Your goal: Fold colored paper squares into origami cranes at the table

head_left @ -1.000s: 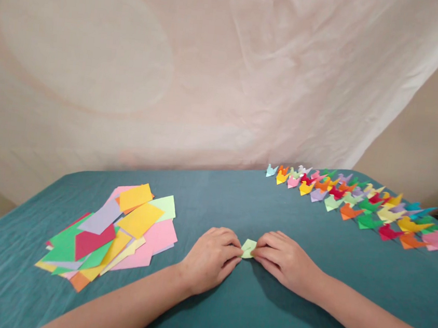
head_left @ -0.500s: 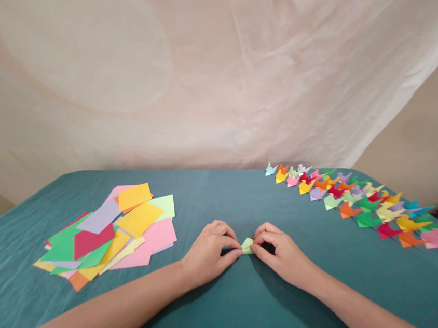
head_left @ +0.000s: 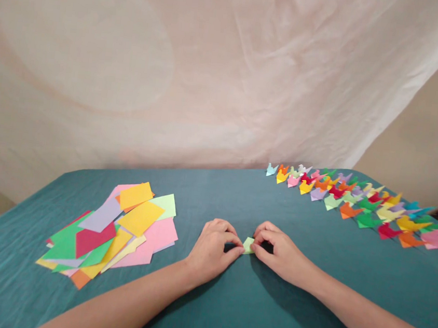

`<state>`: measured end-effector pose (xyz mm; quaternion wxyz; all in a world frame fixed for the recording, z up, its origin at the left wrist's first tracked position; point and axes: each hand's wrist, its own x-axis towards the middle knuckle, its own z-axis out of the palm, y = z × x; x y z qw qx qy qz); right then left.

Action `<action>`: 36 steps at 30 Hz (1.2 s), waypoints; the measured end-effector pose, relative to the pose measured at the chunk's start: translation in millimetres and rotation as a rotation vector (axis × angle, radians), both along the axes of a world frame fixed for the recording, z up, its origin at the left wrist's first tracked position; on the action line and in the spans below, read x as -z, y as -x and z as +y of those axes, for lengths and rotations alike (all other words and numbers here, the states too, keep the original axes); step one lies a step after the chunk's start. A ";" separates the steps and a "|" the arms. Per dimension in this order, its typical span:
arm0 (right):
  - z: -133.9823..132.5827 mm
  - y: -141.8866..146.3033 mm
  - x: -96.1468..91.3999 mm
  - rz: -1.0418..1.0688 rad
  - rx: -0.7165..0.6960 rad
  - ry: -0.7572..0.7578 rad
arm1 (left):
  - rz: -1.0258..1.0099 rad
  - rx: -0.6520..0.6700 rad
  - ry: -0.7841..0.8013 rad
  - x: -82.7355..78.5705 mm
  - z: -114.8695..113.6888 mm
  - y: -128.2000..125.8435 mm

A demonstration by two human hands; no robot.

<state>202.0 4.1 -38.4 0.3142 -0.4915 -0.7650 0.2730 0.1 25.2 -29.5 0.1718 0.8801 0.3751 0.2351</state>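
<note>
A small folded piece of light green paper [head_left: 248,245] is held low over the teal cloth, between both hands. My left hand [head_left: 216,247] pinches its left edge with thumb and fingertips. On the other side my right hand [head_left: 278,251] grips the right edge, thumb below and fingers bent above. The fingertips cover both ends of the paper, so its full shape is partly hidden.
To the left lies a loose pile of coloured paper sheets [head_left: 95,240]. Rows of folded paper birds [head_left: 349,210] in many colours stand at the right. The teal tablecloth [head_left: 215,195] reaches back to a pale hanging cloth [head_left: 212,80].
The folded light green paper shows a flatter, plainer face than before. My left hand has shifted very slightly right; my right hand stays nearly in place.
</note>
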 end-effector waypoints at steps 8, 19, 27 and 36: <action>-0.2 1.7 -1.3 -0.012 -0.001 -0.014 | 0.051 0.281 -0.061 -16.6 -0.8 5.9; 0.0 2.4 0.1 -0.016 0.007 -0.035 | 0.360 0.399 -0.224 -26.6 -7.7 13.9; -1.1 2.5 1.3 -0.021 0.028 -0.050 | 0.441 0.389 -0.250 -28.7 -9.2 12.5; -1.4 4.8 1.2 -0.058 0.046 -0.060 | 0.464 0.381 -0.255 -28.8 -10.4 14.6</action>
